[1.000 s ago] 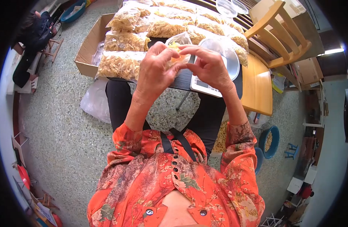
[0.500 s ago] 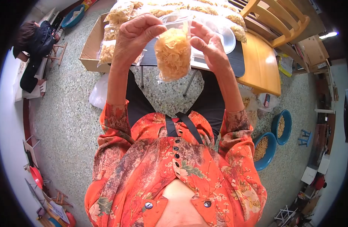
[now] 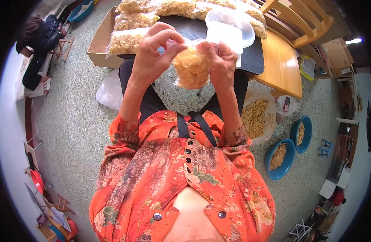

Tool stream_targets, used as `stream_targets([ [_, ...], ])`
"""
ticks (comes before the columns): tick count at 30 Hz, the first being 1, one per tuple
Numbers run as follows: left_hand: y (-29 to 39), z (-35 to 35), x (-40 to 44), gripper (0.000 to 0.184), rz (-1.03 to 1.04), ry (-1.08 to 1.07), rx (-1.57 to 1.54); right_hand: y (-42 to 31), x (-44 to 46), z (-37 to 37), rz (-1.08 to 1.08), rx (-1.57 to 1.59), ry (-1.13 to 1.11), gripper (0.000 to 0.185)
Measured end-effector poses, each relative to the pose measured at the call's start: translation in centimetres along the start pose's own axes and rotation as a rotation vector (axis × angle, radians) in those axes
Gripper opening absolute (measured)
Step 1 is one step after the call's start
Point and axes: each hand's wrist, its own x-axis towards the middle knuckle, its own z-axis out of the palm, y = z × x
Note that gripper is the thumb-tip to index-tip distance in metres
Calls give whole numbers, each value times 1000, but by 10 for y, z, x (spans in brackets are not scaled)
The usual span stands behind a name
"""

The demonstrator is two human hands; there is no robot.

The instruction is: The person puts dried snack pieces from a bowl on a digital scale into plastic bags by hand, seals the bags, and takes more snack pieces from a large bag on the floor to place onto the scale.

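A person in a red floral shirt (image 3: 153, 173), seated at a dark desk (image 3: 179, 26), holds up a clear bag (image 3: 192, 70) of pale yellow flakes with both hands. The left hand (image 3: 156, 54) pinches the bag's top edge at one corner, thumb against bent fingers, while the right hand (image 3: 223, 60) grips the other upper corner; the two hands are close together but apart, with the bag hanging upright between them, above the near edge of the desk. Similar filled bags (image 3: 131, 42) lie in rows across the desk, beside an open cardboard box (image 3: 97, 50). Near the right hand sits what appears to be a white scale (image 3: 225, 36), washed out by glare, next to a clear bowl (image 3: 249, 34). A wooden chair (image 3: 280, 64) stands against the desk's right side. On the speckled floor (image 3: 72, 133) are an open sack (image 3: 254, 119) of yellow pieces and two blue basins (image 3: 290, 163) holding tan pieces. At far left, another person (image 3: 48, 34) in dark clothes sits bent forward.
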Motion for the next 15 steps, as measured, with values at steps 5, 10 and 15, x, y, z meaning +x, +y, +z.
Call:
stream_targets([
  [5,0,7,-33,22,-97,-128,10,19,-21,3,-241,-185,-87,14],
  [10,11,7,-59,24,-326,-230,-61,31,-34,-8,-132,-236,-216,12],
  [15,3,13,-72,17,-286,-157,-89,32,-39,-10,57,-73,-330,34],
])
